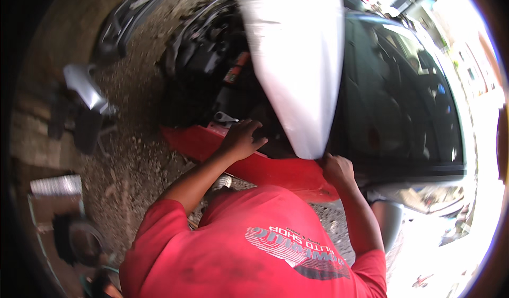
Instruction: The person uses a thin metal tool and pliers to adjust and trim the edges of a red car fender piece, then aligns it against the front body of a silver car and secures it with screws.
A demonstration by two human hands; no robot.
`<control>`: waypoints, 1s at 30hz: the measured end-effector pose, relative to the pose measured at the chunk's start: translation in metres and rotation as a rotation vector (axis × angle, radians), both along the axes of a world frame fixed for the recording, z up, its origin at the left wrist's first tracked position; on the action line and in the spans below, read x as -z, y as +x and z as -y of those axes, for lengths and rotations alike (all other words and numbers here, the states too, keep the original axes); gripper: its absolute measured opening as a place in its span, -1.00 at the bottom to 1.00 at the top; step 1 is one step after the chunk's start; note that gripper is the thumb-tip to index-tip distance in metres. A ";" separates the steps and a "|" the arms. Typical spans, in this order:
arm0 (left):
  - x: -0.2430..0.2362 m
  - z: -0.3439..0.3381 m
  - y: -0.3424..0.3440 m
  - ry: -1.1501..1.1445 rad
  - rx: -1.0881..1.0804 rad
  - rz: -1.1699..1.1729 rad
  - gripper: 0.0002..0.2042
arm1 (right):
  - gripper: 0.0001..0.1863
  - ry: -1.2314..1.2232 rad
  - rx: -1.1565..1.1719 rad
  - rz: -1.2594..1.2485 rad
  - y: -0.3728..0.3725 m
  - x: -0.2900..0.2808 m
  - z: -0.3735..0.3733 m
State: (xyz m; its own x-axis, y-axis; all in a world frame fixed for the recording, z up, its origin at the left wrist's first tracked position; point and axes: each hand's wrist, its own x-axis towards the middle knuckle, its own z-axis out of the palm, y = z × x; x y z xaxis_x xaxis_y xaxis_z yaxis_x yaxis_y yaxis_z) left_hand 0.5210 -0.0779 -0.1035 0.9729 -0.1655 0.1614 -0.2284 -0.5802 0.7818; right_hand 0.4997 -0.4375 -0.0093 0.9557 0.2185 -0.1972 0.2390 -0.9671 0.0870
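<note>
A raised white car hood (297, 59) stands over the open engine bay (212, 59) of a car with a red fender (260, 171). My left hand (244, 140) is at the fender's upper edge, palm down, thumb and fingers apart, holding nothing I can see. Just beyond it lies a small silver metal piece (225, 117) with a rounded end. At the hood's rear lower corner, beside the windshield (397, 96), my right hand (338, 169) has its fingers curled closed. Its fingertips are hidden, so what it grips cannot be made out.
Gravel ground (138, 176) lies to the left, with a detached dark bumper (132, 17) and a silver body panel (87, 88). A side mirror (388, 221) juts out right of my right arm. An orange-red part (237, 67) sits in the engine bay.
</note>
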 end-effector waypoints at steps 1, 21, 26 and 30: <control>0.003 -0.009 0.002 0.039 -0.034 0.128 -0.54 | -0.67 -0.075 0.015 -0.044 0.003 -0.003 0.001; 0.011 -0.019 0.150 -0.094 0.110 0.285 -0.65 | -0.47 -0.251 0.216 -0.122 0.010 -0.008 -0.025; -0.010 0.024 0.213 0.068 0.103 0.284 -0.57 | -0.63 -0.216 0.256 -0.095 0.010 -0.002 -0.027; -0.034 0.063 0.245 0.266 0.171 0.161 -0.63 | -0.71 -0.190 0.301 -0.105 0.006 -0.011 -0.030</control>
